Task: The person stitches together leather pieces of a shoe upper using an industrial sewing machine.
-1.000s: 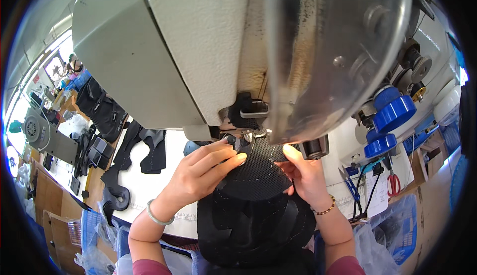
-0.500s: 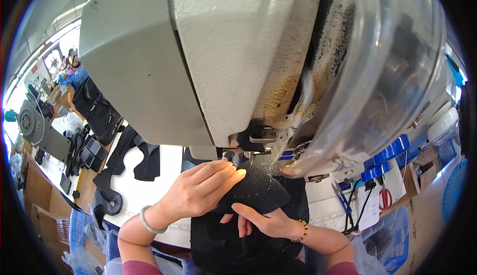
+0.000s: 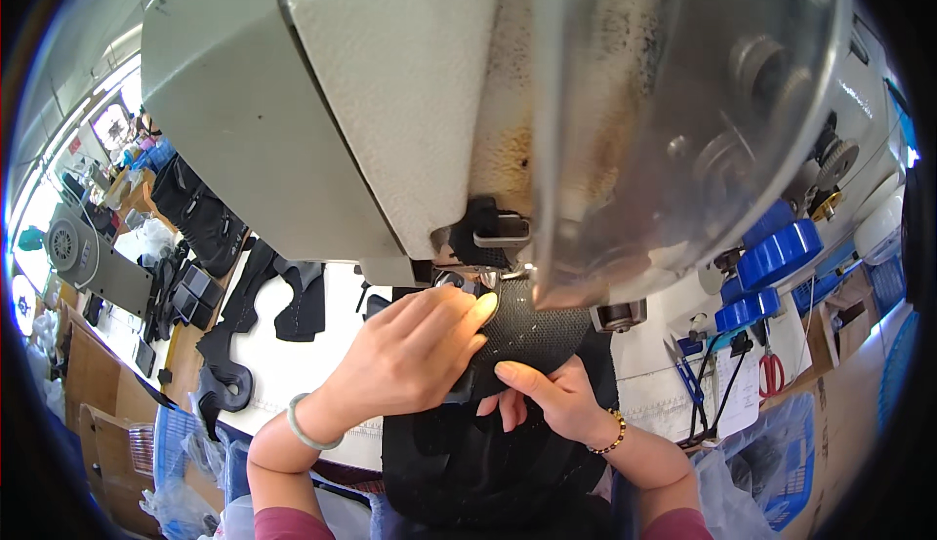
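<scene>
A piece of black mesh fabric (image 3: pixel 532 333) lies under the head of a large pale sewing machine (image 3: pixel 390 81). My left hand (image 3: pixel 405 350), a pale bangle on its wrist, is closed with thumb and fingertips pinched at the fabric's left edge, close beside the presser foot (image 3: pixel 478 275). At the near edge, my right hand (image 3: pixel 556 399) grips the fabric, thumb on top and fingers curled underneath. A beaded bracelet is on that wrist. The needle point is hidden behind the machine head and my left fingers. Black material (image 3: pixel 488 462) hangs below my hands.
Cut black pieces (image 3: pixel 301 306) lie on the white table (image 3: pixel 342 345) to the left. Right of the machine are blue spools (image 3: pixel 779 255), blue-handled snips (image 3: pixel 688 376) and red-handled scissors (image 3: pixel 771 374). A blue basket (image 3: pixel 795 452) with plastic bags stands lower right. A transparent guard (image 3: pixel 683 150) covers the machine's right.
My viewpoint has shifted, so the machine head sits further left and higher. The fabric's near edge looks more folded in, with my right thumb nearer the left hand. Both hands keep their hold.
</scene>
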